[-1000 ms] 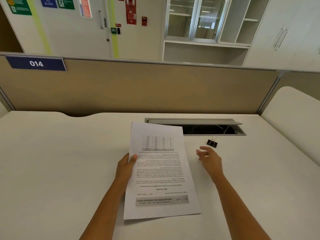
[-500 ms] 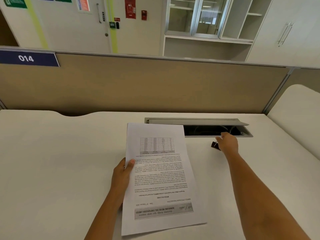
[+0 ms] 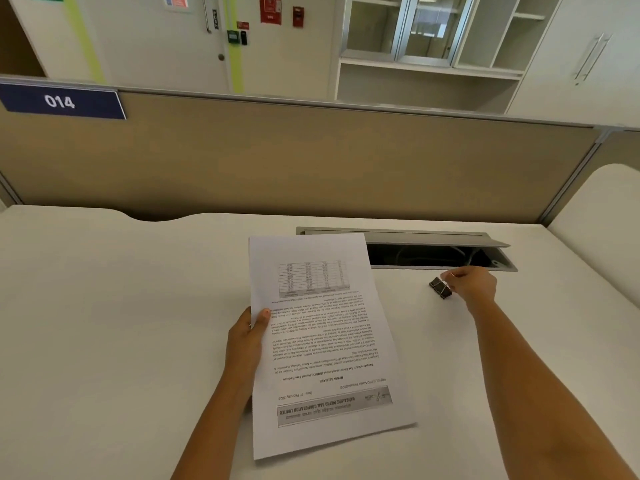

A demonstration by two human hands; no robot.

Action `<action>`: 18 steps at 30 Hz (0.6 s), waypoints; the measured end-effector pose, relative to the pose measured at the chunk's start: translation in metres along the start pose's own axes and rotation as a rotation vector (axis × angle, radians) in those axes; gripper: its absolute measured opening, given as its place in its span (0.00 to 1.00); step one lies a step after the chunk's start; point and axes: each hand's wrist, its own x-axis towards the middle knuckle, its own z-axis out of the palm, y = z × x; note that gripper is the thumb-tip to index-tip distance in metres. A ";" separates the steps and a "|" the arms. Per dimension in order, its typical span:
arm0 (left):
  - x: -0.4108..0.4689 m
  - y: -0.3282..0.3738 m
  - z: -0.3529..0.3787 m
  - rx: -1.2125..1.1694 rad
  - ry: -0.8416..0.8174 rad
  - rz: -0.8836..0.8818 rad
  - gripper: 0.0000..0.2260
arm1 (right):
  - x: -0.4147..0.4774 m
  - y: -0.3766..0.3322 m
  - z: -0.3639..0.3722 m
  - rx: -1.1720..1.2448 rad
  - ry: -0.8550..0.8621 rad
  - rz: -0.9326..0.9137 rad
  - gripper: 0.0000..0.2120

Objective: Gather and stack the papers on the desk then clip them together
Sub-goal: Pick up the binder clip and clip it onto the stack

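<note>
A stack of printed white papers [image 3: 322, 341] is held over the white desk [image 3: 104, 323], its text upside down to me. My left hand [image 3: 247, 336] grips the stack's left edge, thumb on top. To the right, a small black binder clip [image 3: 440, 287] is pinched by its wire handle in the fingertips of my right hand [image 3: 472, 284]. I cannot tell if the clip is touching the desk or lifted off it. The clip is apart from the papers.
An open grey cable hatch [image 3: 429, 256] with a raised lid lies in the desk just behind the clip and my right hand. A tan partition [image 3: 311, 161] closes the desk's far side. A second white desk [image 3: 602, 216] adjoins on the right.
My right hand reached forward to the binder clip and closed its fingertips on the wire handle. The papers stayed in my left hand, nearly still.
</note>
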 end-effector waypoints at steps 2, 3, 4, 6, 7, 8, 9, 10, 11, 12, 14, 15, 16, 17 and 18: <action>-0.003 0.001 -0.001 -0.051 0.021 -0.007 0.10 | -0.003 0.002 -0.003 0.078 0.024 0.037 0.15; -0.005 0.002 -0.001 -0.084 0.031 -0.007 0.09 | -0.006 0.003 -0.005 0.102 0.033 0.064 0.16; -0.008 0.003 -0.002 -0.114 0.044 -0.007 0.08 | -0.010 0.005 -0.008 0.125 0.031 0.097 0.16; -0.010 0.003 -0.003 -0.165 0.084 -0.009 0.08 | -0.016 0.010 -0.012 0.215 0.002 0.161 0.16; -0.011 0.003 -0.005 -0.179 0.108 -0.010 0.09 | -0.020 0.014 -0.015 0.267 -0.023 0.186 0.16; -0.012 0.003 -0.006 -0.188 0.129 -0.010 0.09 | -0.024 0.019 -0.017 0.314 -0.049 0.204 0.17; -0.013 0.002 -0.008 -0.198 0.150 -0.009 0.09 | -0.028 0.023 -0.019 0.359 -0.075 0.217 0.17; -0.015 0.001 -0.008 -0.208 0.170 -0.008 0.09 | -0.033 0.028 -0.022 0.404 -0.104 0.227 0.17; -0.016 0.000 -0.010 -0.218 0.187 -0.007 0.08 | -0.038 0.032 -0.025 0.450 -0.135 0.237 0.17; -0.017 0.000 -0.010 -0.226 0.202 -0.007 0.08 | -0.043 0.035 -0.027 0.496 -0.166 0.246 0.16; -0.019 -0.001 -0.012 -0.237 0.224 -0.014 0.08 | -0.055 0.039 -0.032 0.576 -0.223 0.258 0.16; -0.019 -0.001 -0.012 -0.243 0.233 -0.024 0.08 | -0.063 0.039 -0.035 0.609 -0.243 0.262 0.16; -0.020 -0.002 -0.013 -0.250 0.241 -0.033 0.08 | -0.071 0.040 -0.036 0.637 -0.258 0.262 0.15; -0.022 -0.002 -0.015 -0.254 0.250 -0.037 0.09 | -0.081 0.042 -0.040 0.663 -0.270 0.259 0.15; -0.021 -0.004 -0.016 -0.254 0.259 -0.046 0.10 | -0.089 0.042 -0.040 0.690 -0.288 0.261 0.15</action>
